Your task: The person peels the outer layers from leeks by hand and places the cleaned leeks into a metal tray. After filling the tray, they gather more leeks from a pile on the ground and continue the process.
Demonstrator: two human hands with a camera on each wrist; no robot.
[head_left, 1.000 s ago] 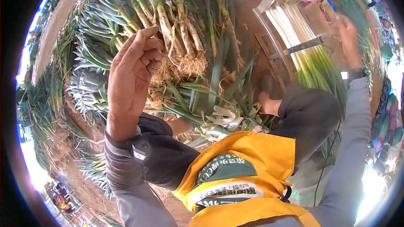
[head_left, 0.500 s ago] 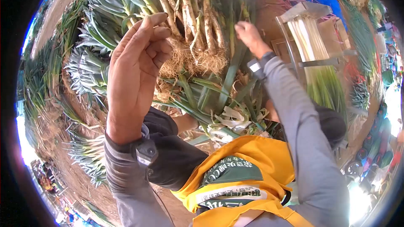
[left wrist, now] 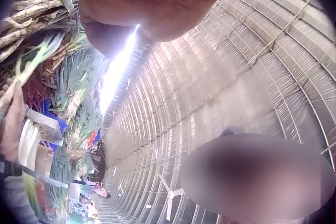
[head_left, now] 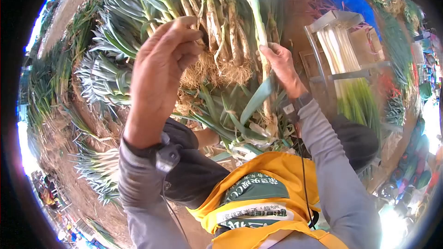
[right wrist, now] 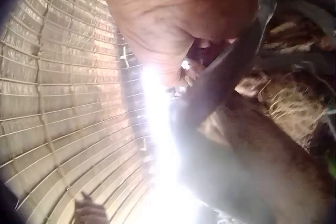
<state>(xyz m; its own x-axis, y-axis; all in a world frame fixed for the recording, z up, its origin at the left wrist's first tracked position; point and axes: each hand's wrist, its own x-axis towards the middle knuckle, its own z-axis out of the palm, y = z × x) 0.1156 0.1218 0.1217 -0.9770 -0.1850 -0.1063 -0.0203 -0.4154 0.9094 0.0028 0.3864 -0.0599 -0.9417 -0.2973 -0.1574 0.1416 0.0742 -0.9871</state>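
Note:
My right hand (head_left: 285,68) grips a single long green onion (head_left: 259,25) around its stalk. Its pale shaft and drooping leaf extend below the fingers in the head view. In the right wrist view, a dark leaf (right wrist: 210,85) hangs across in front of that hand. Raised at the left, my left hand (head_left: 159,74) has loosely curled fingers with nothing visible in them. It overlaps a pile of untrimmed green onions (head_left: 212,23), whose bushy roots (head_left: 235,71) face me. The left wrist view shows only part of this hand (left wrist: 157,3), close up.
To the right, a metal-ended rack (head_left: 334,19) cradles a bundle of cleaned white-stemmed onions (head_left: 339,50). Stripped leaves (head_left: 226,131) litter the ground between my legs. Another onion bundle (head_left: 97,168) lies at left. Blue sheeting (head_left: 355,2) lies beyond the rack.
My right hand has moved from the rack at right to the pile, taken hold of a green onion and drawn it nearer. The left hand stays raised, shifting slightly right.

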